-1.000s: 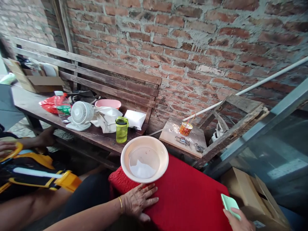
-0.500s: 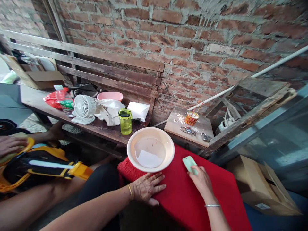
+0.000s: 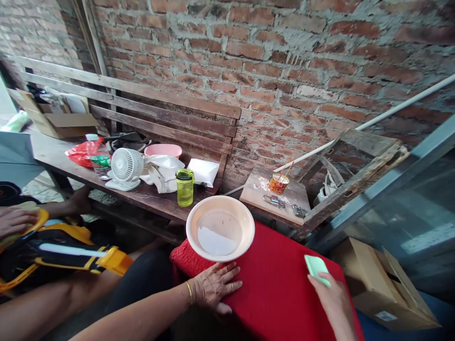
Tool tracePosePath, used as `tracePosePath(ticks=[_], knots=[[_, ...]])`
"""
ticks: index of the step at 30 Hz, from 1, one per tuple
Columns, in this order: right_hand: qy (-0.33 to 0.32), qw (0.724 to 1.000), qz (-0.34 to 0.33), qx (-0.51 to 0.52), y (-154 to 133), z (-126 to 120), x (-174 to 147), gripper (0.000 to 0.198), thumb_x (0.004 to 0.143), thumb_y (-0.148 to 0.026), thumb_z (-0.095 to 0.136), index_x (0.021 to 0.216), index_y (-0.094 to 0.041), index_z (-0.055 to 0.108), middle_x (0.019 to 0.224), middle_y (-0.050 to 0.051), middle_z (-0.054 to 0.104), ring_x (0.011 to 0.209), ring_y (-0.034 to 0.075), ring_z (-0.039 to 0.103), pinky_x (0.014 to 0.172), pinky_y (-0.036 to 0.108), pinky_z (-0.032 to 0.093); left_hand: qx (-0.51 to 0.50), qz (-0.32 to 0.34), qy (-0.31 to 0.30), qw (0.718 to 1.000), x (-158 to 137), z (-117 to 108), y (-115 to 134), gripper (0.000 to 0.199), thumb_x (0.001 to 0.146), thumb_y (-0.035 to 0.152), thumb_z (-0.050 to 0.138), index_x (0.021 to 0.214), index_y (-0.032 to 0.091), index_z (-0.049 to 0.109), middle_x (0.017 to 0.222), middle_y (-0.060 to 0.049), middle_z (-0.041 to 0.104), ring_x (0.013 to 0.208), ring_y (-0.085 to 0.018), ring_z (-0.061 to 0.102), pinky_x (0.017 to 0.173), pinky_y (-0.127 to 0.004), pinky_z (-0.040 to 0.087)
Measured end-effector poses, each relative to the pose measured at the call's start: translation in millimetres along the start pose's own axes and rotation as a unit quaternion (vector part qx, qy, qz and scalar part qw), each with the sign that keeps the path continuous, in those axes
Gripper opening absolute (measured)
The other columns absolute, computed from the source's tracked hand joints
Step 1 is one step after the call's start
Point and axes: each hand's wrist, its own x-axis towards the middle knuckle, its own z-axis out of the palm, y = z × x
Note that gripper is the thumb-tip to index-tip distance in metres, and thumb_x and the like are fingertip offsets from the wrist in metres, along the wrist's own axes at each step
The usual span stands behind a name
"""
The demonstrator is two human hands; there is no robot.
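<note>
My right hand [image 3: 332, 296] grips a pale green flat block with rounded corners [image 3: 316, 267] near the right side of the red cloth [image 3: 277, 279]. Its underside is hidden, so its exact kind does not show. My left hand [image 3: 216, 285] lies flat on the cloth, fingers spread, just in front of a cream basin [image 3: 191, 226]. Water shows inside the basin, with a bright reflection on it. A gold bangle circles my left wrist.
A wooden bench [image 3: 156, 199] holds a white fan [image 3: 126, 166] and green bottle [image 3: 185, 188]. A small table [image 3: 256, 189] bears a paper cup [image 3: 278, 183] and padlocks [image 3: 273, 201]. A cardboard box [image 3: 380, 284] stands right. Another person's hand [image 3: 16, 220] is at left.
My right hand has moved right and toward me across the red cloth with the pale green block. My left hand stays flat. The view has tilted slightly.
</note>
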Motion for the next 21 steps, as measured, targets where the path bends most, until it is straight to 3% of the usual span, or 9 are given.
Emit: tracePosePath(ticks=[5,7,10,12,15,21], knots=[[-0.038,0.983,-0.182,-0.001,-134,51,-32,0.029,0.083,-0.044,0.059,0.101,-0.026,0.073,0.101,0.006,0.063,0.090,0.024,0.066,0.077,0.033,0.051,0.023,0.012,0.022,0.999,-3,4,-2,0.083,0.090,0.076,0.055,0.155,0.026,0.043,0.154,-0.014,0.051,0.139,-0.033,0.052,0.117,-0.043,0.035],[-0.057,0.973,-0.225,-0.001,-163,68,-37,0.023,0.084,-0.037,0.064,0.103,-0.027,0.073,0.104,0.004,0.063,0.093,0.021,0.065,0.082,0.030,0.048,0.031,0.016,0.031,0.999,-4,6,-3,0.085,0.089,0.076,0.057,0.156,0.026,0.042,0.154,-0.013,0.052,0.138,-0.034,0.052,0.116,-0.042,0.036],[-0.081,0.962,-0.263,-0.006,-177,83,-32,0.023,0.080,-0.029,0.073,0.102,-0.028,0.073,0.108,0.003,0.064,0.098,0.020,0.063,0.089,0.029,0.045,0.041,0.016,0.032,0.998,-7,9,-4,0.084,0.089,0.074,0.059,0.156,0.027,0.042,0.154,-0.013,0.052,0.137,-0.034,0.053,0.114,-0.040,0.039],[-0.090,0.960,-0.264,-0.014,-169,83,-20,0.026,0.078,-0.029,0.075,0.103,-0.030,0.074,0.109,0.002,0.064,0.099,0.020,0.063,0.090,0.028,0.044,0.038,0.012,0.029,0.999,-9,11,-4,0.084,0.088,0.073,0.062,0.156,0.028,0.041,0.155,-0.012,0.051,0.138,-0.033,0.053,0.112,-0.039,0.040],[-0.081,0.973,-0.215,-0.032,-134,66,7,0.026,0.079,-0.033,0.071,0.105,-0.030,0.075,0.109,0.002,0.064,0.096,0.021,0.064,0.088,0.029,0.044,0.023,0.007,0.019,1.000,-11,14,-5,0.089,0.085,0.072,0.066,0.158,0.030,0.039,0.157,-0.011,0.048,0.138,-0.034,0.052,0.112,-0.038,0.040],[-0.028,0.998,-0.014,-0.057,-12,-14,52,0.037,0.080,-0.047,0.058,0.105,-0.025,0.074,0.097,0.011,0.067,0.085,0.027,0.068,0.076,0.037,0.050,0.025,0.008,0.012,1.000,-10,14,-5,0.089,0.086,0.072,0.064,0.159,0.030,0.037,0.157,-0.011,0.049,0.138,-0.033,0.052,0.112,-0.039,0.041]])
